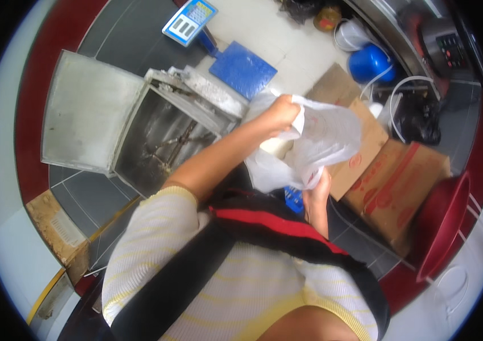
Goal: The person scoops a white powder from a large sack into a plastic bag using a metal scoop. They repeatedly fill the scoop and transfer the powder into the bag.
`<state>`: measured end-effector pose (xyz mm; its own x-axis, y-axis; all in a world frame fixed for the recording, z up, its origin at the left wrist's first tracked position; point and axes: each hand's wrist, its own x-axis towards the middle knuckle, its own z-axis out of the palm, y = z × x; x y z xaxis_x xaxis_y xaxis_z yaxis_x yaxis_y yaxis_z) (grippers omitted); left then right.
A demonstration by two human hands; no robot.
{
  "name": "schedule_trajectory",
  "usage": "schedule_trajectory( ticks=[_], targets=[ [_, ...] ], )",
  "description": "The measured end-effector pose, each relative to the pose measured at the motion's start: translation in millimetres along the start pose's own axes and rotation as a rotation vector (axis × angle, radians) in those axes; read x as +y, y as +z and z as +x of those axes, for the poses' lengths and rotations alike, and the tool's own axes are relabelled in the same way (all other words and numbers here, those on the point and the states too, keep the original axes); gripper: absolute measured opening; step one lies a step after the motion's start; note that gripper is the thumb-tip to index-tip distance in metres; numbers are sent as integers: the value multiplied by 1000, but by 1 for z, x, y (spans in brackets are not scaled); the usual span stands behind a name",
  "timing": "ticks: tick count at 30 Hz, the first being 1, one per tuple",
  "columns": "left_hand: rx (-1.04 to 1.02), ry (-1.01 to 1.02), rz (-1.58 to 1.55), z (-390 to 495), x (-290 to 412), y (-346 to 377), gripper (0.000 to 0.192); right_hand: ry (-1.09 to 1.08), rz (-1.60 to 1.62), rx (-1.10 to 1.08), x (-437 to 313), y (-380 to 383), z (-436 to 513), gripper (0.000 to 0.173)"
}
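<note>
My left hand point(285, 113) reaches across and grips the gathered rim of a translucent white plastic bag point(326, 128). At the bag's lower edge, my right hand point(318, 189) holds another part of the plastic; some of its fingers are hidden. The bag's mouth is spread, and something pale point(279, 147) shows inside, too unclear to name. Left of the bag, under my left forearm, stands a metal machine tub point(139, 140) with its lid point(90, 113) open. A metal agitator point(177, 147) with dark residue on it lies across the tub's inside.
Beyond the bag stands a platform scale with a blue plate point(243, 68) and display point(189, 21). Cardboard boxes point(407, 183) and a red plastic basin point(444, 230) are at the right. Farther back are a blue container point(371, 64), black plastic bags point(418, 117) and a white hose point(395, 91).
</note>
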<state>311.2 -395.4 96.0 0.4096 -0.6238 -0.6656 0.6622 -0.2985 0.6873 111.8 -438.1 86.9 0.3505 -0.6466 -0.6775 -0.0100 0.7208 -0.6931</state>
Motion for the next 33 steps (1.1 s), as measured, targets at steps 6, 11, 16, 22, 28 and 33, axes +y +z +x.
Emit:
schedule_trajectory(
  ticks=[6, 11, 16, 22, 28, 33],
  targets=[
    [62, -21, -147, 59, 29, -40, 20, -47, -55, -45, -22, 48, 59, 21],
    [111, 11, -203, 55, 68, -88, 24, -97, -68, -65, -48, 109, 94, 18],
    [157, 48, -239, 45, 95, -108, 29, -196, -66, -109, -99, 150, 136, 16],
    [293, 96, -352, 33, 87, -127, 27, -152, -147, -268, -140, 197, 208, 24],
    [575, 98, -443, 55, 70, -134, 25, 21, -406, -554, -139, 298, 296, 21],
    [718, 31, -582, 64, 67, -143, 23, 26, -519, -643, -99, 368, 353, 18]
  ],
)
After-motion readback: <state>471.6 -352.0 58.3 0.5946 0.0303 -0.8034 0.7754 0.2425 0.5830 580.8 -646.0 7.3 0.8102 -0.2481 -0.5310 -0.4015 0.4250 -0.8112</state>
